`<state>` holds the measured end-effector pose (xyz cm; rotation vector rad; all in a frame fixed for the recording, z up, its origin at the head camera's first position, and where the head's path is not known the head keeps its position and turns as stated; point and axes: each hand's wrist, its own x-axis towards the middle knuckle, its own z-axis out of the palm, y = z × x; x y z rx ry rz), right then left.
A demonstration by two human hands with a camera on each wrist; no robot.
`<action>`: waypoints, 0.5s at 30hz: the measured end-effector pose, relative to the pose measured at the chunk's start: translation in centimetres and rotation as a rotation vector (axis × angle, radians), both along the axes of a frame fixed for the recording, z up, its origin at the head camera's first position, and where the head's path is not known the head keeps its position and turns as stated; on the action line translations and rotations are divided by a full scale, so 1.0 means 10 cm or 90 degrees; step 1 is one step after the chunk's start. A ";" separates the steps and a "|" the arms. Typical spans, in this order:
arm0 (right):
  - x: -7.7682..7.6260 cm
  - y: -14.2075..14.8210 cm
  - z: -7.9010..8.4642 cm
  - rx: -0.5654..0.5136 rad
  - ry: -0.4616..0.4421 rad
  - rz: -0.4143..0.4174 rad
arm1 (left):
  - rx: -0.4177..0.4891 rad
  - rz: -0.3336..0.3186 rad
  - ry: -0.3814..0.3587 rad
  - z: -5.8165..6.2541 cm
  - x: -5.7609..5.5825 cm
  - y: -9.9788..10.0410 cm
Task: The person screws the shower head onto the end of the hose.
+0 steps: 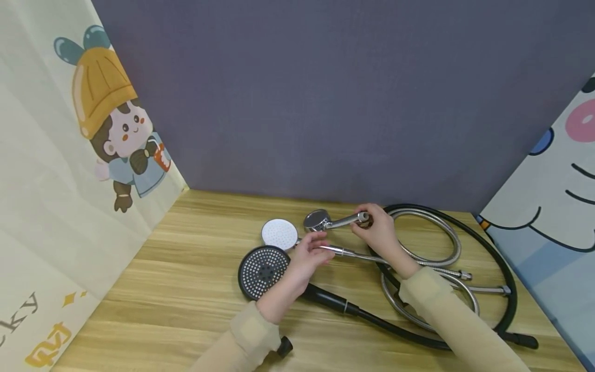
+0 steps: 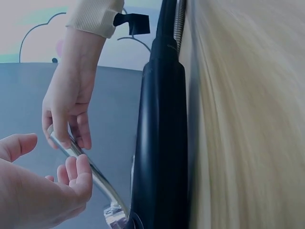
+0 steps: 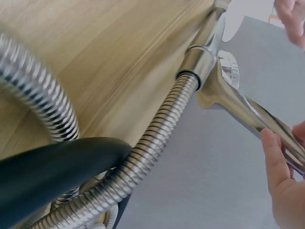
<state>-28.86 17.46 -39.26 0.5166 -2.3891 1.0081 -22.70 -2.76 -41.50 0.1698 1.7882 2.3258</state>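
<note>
My right hand (image 1: 378, 232) pinches the handle end of a small chrome shower head (image 1: 318, 220) near the back of the table. Its fingers and thumb lie around the handle in the right wrist view, where the chrome handle (image 3: 252, 112) slants down to the hand. With loosely bent fingers and nothing in its grasp, my left hand (image 1: 304, 258) hovers just in front of that handle, over two other shower heads. One has a white round face (image 1: 280, 234) and a chrome hose fitting; the larger, black shower head (image 1: 263, 271) lies nearest me, partly behind the left hand.
Coiled metal hoses (image 1: 453, 243) and a thick black hose (image 1: 509, 279) overlap on the right side of the wooden table (image 1: 186, 279). A black cylindrical end (image 1: 285, 346) shows beside the left sleeve. A grey panel (image 1: 325, 103) stands behind, with printed sheets at both sides.
</note>
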 end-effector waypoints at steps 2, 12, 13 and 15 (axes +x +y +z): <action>0.03 -0.01 0.03 -0.006 0.008 0.000 | 0.011 0.003 -0.003 0.01 0.01 0.02; 0.15 -0.02 0.18 -0.070 0.035 -0.002 | 0.058 0.010 -0.012 0.03 0.00 0.08; 0.16 -0.02 0.19 -0.076 0.036 -0.002 | 0.060 0.009 -0.013 0.04 0.00 0.08; 0.20 -0.02 0.21 -0.084 0.036 -0.005 | 0.061 0.007 -0.015 0.06 0.00 0.08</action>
